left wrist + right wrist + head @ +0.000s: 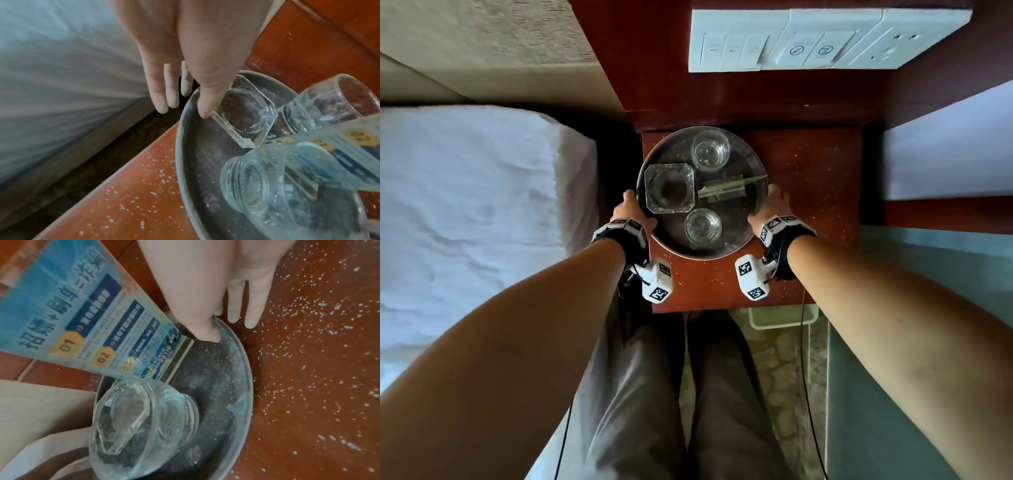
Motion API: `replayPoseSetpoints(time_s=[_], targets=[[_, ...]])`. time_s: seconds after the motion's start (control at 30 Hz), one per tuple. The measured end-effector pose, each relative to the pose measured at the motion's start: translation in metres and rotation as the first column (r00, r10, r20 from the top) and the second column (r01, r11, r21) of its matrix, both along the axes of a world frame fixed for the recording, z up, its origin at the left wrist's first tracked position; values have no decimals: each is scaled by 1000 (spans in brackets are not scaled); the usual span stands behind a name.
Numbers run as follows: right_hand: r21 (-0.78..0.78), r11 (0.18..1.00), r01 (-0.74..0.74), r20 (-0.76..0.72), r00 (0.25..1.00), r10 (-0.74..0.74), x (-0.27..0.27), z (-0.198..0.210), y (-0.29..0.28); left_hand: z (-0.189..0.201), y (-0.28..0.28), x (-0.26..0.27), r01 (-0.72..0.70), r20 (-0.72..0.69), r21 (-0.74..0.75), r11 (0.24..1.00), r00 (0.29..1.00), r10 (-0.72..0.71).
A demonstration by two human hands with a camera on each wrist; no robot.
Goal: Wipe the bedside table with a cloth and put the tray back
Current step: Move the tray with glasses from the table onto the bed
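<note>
Both hands, left hand and right hand, grip opposite rims of the round grey metal tray on the crumb-speckled reddish wooden bench; its loose glassware looks fragile, so keep it level.

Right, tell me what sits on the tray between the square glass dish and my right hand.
In the head view, a printed card in a clear stand lies between the square glass dish and the right hand, on the round metal tray.

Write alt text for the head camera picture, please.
Two hands, left hand and right hand, hold opposite edges of a round metal tray carrying two glasses, an ashtray and a card stand on a crumb-speckled bedside table.
</note>
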State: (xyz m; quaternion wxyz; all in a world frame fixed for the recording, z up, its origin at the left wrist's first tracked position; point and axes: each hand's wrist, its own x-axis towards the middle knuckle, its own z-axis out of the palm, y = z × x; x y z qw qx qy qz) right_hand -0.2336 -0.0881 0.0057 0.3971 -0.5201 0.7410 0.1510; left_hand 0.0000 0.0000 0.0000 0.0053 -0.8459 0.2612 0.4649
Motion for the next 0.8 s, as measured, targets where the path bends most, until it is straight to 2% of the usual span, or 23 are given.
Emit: replayPoseSetpoints(time_s=[0.13, 0.23, 0.3, 0.37, 0.4, 0.43, 0.53, 0.8], targets=[[-3, 997, 83, -24, 996, -83, 2, -12, -9, -9, -4, 2, -101, -2, 19, 995, 995, 101], [41, 990, 136, 28, 990, -137, 3, 1, -13, -14, -5, 2, -166, 7, 27, 986, 986, 165], [120, 993, 0, -26, 1000, 4, 4, 8, -16, -19, -6, 4, -156, 25, 39, 987, 988, 155], [87, 995, 56, -29, 998, -53, 0, 6, -21, -20, -8, 5, -142, 29, 35, 989, 990, 141], [53, 998, 18, -57, 998, -15, -3, 1, -23, -21, -8, 5, -141, 32, 24, 990, 990, 140], [42, 998, 49, -72, 996, -45, -5, -6, -23, -21, -8, 6, -140, 31, 23, 990, 990, 140], [48, 993, 112, -34, 993, -111, -7, -15, -25, -21, -8, 7, -128, 30, 33, 991, 991, 127], [96, 993, 71, 40, 996, -75, -8, 20, -27, 8, -2, 11, -156, 44, 38, 987, 987, 154]])
